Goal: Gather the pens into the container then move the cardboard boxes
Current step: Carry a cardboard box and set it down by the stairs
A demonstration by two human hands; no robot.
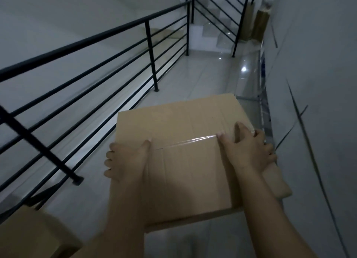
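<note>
Above glossy tile | left hand (127,161), right hand (249,149) grip flat taped cardboard box (185,172)

1. A single head-worn view is given, looking forward and steeply down along a tiled landing (208,77).
2. The black railing (92,50) is seen at left, a grey wall (318,83) at right.
3. Both forearms are seen close, rising from the lower edge.

A flat, brown cardboard box (185,161), closed with clear shiny tape across its top, is held above the pale tiled floor, gripped at both side edges. Another brown cardboard box (34,236) lies at the lower left corner.
</note>
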